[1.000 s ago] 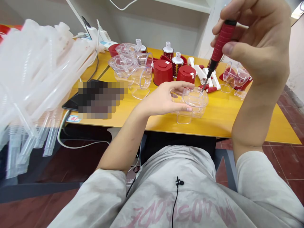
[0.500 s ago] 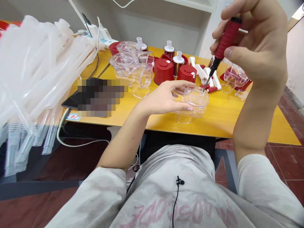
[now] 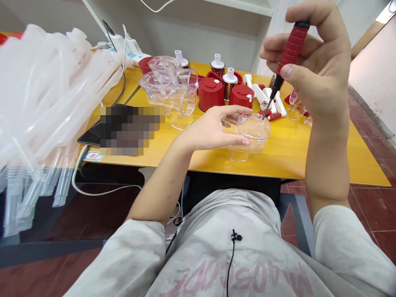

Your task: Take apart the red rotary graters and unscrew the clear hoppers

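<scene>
"What's each hand on right now?"

"My right hand point(image 3: 309, 62) is clenched on a red-handled precision screwdriver point(image 3: 291, 51), pinched between thumb and fingers, up at the right of the frame. My left hand point(image 3: 213, 128) is grasping a clear plastic housing point(image 3: 253, 128), fingers curled over it, on the yellow table point(image 3: 278, 161) just right of centre."

"Where's the screwdriver tip?"

"Right at the housing's top edge. Through the clear plastic, I can't tell if it's touching."

"What could go wrong?"

"That tip is thin and the plastic looks slick. If it slipped, it could scratch the surface or jab my left fingers, which sit close by. Too much pressure or a twist might also tip the housing toward the red lidded canisters point(image 3: 210, 94) just beyond it."

"Anything else in the way?"

"White plastic rods point(image 3: 261, 95) lie just behind it. The heap of clear plastic tubes point(image 3: 46, 82) at the upper left is well apart."
</scene>
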{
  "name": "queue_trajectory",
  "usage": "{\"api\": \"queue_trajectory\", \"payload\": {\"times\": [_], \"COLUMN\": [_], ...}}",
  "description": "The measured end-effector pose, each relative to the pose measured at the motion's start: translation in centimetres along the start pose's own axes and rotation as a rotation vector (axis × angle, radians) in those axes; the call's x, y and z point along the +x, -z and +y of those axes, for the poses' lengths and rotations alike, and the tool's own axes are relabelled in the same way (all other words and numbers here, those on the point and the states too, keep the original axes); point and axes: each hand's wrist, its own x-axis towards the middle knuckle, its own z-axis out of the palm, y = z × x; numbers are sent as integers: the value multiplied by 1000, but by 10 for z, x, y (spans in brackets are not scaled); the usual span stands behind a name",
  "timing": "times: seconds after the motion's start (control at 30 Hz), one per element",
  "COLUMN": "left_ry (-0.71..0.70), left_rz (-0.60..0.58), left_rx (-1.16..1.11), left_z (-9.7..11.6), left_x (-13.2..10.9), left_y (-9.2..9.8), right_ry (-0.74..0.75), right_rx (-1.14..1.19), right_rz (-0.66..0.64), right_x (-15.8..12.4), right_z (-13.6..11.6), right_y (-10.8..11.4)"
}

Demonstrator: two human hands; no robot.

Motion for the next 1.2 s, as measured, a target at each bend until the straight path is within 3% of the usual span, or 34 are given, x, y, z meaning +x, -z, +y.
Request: {"api": "queue_trajectory", "payload": {"times": [0.17, 0.27, 0.43, 0.67, 0.87, 0.97, 1.1, 1.2], "left_ry": [-6, -14, 2, 6, -3, -4, -6, -6], "left_rz": [-26, -34, -26, -12, -9, -9, -8, -2], "left_rx": [25, 55, 70, 62, 48, 49, 61, 66], "left_z": [3, 6, 8, 8, 6, 6, 7, 8], "left_x": [-1, -2, -3, -3, -2, -2, -2, -3], "left_y": [2, 2, 1, 0, 0, 0, 0, 0], "right_ry": [83, 139, 22, 214, 242, 174, 320, 389], "right_rx": [-327, -246, -21, -329, -92, -180, -394, -314], "right_rz": [53, 10, -50, 64, -18, 39, -23, -38], "right_x": [5, 6, -1, 7, 5, 3, 11, 16], "right_z": [3, 4, -4, 14, 19, 13, 29, 47], "right_y": [4, 8, 5, 11, 8, 8, 22, 31]}}
